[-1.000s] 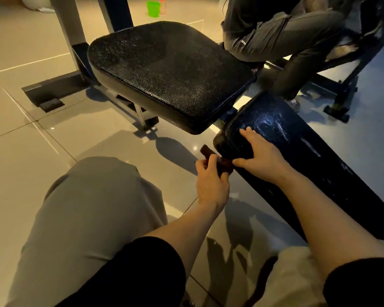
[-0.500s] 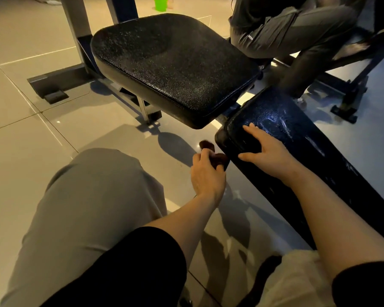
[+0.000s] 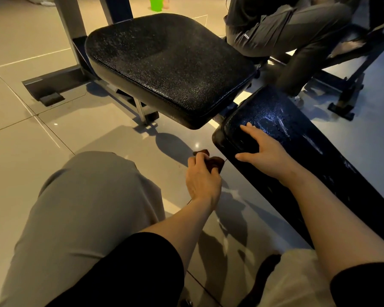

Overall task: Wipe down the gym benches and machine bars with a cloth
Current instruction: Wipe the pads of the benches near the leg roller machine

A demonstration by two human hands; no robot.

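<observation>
A long black padded bench [image 3: 297,138] slopes from the centre toward the lower right. My right hand [image 3: 262,151] rests flat on its near end, fingers spread. My left hand [image 3: 202,178] grips a small dark reddish-brown cloth [image 3: 215,162] just left of the bench's side edge, above the tiled floor. The cloth is bunched and mostly hidden by my fingers. A wide black textured seat pad [image 3: 169,63] stands behind, on a metal frame.
A person in grey trousers [image 3: 286,25] sits on another bench frame [image 3: 353,85] at the upper right. Grey machine uprights [image 3: 69,29] rise at the upper left. A green bucket [image 3: 156,3] stands far back. My bent knee [image 3: 93,196] fills the lower left.
My left hand with the cloth has slid down and left, off the bench's end corner to beside its edge. The right hand stays flat on the pad.
</observation>
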